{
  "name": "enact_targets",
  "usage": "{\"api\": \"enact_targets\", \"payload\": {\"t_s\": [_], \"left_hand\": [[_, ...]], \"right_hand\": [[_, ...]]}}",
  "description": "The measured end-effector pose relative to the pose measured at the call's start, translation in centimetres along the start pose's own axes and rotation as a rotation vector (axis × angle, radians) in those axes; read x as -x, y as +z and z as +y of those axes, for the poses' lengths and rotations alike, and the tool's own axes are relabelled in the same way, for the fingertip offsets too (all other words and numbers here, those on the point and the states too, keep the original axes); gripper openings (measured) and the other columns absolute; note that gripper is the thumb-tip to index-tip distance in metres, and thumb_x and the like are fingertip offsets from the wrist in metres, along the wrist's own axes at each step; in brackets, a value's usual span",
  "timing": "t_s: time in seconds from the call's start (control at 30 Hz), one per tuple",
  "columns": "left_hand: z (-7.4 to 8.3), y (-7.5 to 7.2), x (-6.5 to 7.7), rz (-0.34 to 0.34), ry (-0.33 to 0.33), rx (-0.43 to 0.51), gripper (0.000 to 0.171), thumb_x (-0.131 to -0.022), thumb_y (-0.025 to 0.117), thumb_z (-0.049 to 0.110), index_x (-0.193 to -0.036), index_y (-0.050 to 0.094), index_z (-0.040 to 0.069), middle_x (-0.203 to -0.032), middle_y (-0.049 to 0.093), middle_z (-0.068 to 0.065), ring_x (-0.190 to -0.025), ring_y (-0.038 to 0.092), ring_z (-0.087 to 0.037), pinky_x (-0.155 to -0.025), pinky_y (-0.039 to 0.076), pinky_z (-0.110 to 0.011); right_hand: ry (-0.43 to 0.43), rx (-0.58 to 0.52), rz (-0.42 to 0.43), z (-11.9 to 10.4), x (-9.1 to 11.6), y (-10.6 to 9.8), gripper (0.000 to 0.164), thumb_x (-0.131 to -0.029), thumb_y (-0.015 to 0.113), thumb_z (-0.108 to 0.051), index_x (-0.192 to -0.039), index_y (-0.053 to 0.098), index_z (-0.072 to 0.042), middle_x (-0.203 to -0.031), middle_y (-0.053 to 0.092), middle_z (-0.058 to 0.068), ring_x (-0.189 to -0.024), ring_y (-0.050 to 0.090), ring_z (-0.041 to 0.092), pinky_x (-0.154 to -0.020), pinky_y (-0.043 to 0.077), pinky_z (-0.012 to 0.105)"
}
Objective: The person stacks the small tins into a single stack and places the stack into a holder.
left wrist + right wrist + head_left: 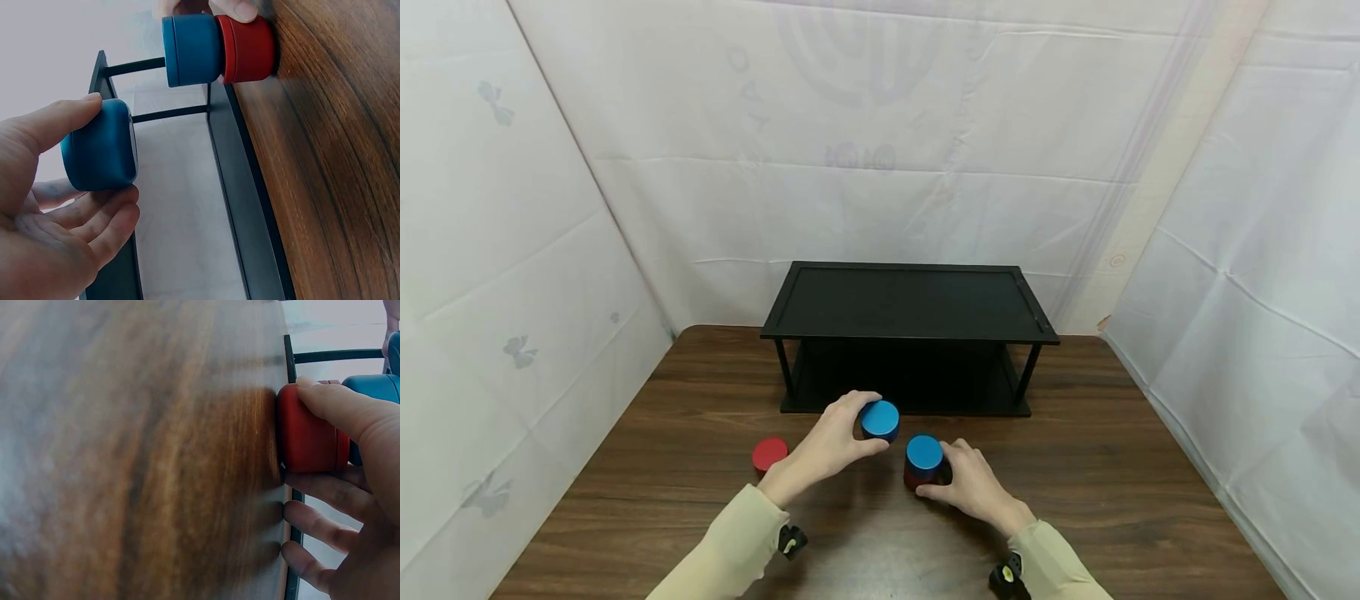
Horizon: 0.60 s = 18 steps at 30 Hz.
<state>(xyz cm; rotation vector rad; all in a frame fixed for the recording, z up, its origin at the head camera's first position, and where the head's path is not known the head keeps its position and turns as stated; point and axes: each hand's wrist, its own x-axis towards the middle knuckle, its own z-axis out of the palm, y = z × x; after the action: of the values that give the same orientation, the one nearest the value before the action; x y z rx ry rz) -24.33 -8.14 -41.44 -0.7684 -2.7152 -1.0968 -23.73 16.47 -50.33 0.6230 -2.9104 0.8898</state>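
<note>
Head view: just below the middle of the frame, the left hand point(837, 439) pinches a raised blue tin point(880, 419), its thumb and fingers parted only by the tin's width. Lower and to the right, the right hand point(976, 486) grips the lower red tin point(309, 428) of a stack between thumb and finger, its other fingers reaching loosely beside it; the upper blue tin point(924, 452) sits on that red one. A separate red tin point(770, 452) stands left of centre, near the left wrist, on the wooden table point(1120, 467). Behind, mid-frame, stands a black two-tier shelf point(910, 300).
</note>
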Motion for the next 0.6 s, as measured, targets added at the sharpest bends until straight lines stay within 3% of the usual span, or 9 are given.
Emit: {"api": "enact_targets", "payload": {"t_s": [0.6], "left_hand": [[0.4,1.1,-0.4,-0.028,0.041,0.021,0.06,-0.082,0.078,0.023,-0.133,0.051,0.007,-0.13,0.057,-0.011,-0.115,0.058,-0.026,-0.096,0.052,-0.042]], "right_hand": [[-0.024,0.001,0.01,0.2,0.0,0.2,0.053,-0.075,0.08,-0.043,-0.116,0.065,-0.012,-0.098,0.064,-0.002,-0.089,0.051,0.014,-0.081,0.043,0.039]]}}
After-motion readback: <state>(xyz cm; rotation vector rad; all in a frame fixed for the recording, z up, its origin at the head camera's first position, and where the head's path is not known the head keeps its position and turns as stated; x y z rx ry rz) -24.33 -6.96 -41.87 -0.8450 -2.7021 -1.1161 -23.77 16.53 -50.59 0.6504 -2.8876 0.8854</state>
